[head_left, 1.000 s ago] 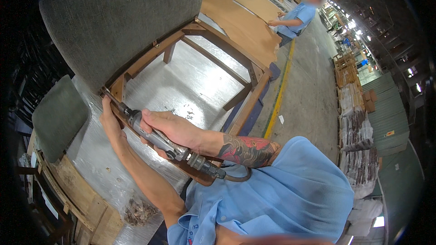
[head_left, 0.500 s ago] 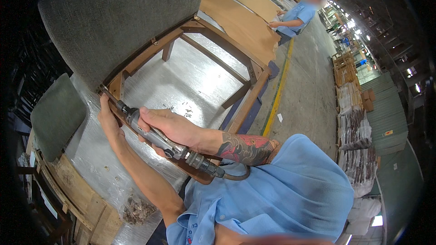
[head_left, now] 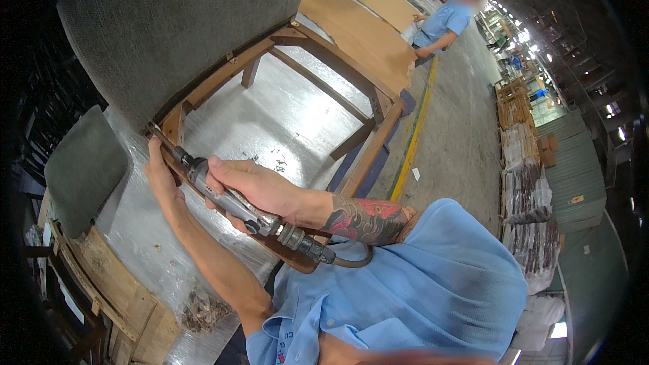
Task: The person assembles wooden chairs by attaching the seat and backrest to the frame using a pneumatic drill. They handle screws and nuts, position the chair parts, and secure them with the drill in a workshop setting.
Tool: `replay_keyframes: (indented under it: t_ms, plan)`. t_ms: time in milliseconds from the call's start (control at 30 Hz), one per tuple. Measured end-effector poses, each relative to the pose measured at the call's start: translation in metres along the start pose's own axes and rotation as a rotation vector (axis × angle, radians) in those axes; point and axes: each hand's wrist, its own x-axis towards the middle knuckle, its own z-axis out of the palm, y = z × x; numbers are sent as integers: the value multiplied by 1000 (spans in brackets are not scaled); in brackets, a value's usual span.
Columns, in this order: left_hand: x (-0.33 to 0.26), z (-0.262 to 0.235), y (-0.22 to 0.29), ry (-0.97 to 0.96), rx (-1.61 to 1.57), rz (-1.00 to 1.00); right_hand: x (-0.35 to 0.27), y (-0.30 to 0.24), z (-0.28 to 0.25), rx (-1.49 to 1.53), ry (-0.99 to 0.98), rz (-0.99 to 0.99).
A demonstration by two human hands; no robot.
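My right hand (head_left: 253, 189) is wrapped round a grey air screwdriver (head_left: 233, 204), whose hose leaves its rear end by my shirt. The tool's long bit points up and left to a corner of a brown wooden chair frame (head_left: 324, 91). At that corner my left hand (head_left: 162, 174) is closed, a fingertip by the bit's tip; what it pinches is hidden. A dark grey upholstered chair back (head_left: 182, 34) rises from the frame's far left side, with small metal brackets (head_left: 231, 58) along the joint.
The frame stands on a film-covered table (head_left: 223, 122). A grey seat panel (head_left: 88, 169) lies at the left, near a plastic bag of small parts (head_left: 203, 309). Brown cardboard (head_left: 351, 34) lies beyond. A co-worker (head_left: 443, 23) in blue stands near a yellow floor line (head_left: 412, 145).
My hands and the screwdriver hold nearly the same place. The co-worker's arm has shifted lower along the cardboard's edge.
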Motion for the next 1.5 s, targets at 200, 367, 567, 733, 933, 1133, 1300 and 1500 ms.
replay_keyframes:
  t_ms: [200, 367, 567, 733, 933, 1133, 1300, 1500]
  plan:
    - [2, -2, -3, 6, 12, 2, 1, 0, 0, -25, 7, -12]
    - [2, -1, -2, 14, 17, 0, -1, -3, 2, -26, 17, -2]
    - [4, -2, -3, 13, 19, -3, -1, -3, 3, -40, 35, 11]
    - [2, 2, -3, 36, -7, 0, 0, -2, 3, -13, 36, 21]
    - [1, 0, 0, 28, 25, -20, 0, -3, 4, -22, 53, 31]
    - [6, -2, -6, 22, -22, -7, -1, -3, 5, -13, 41, 34]
    - [3, -3, -3, 25, -2, -18, -1, -3, 6, 29, 32, 42]
    - [7, -3, -4, 43, 44, -12, -3, -6, 6, 16, 52, 57]
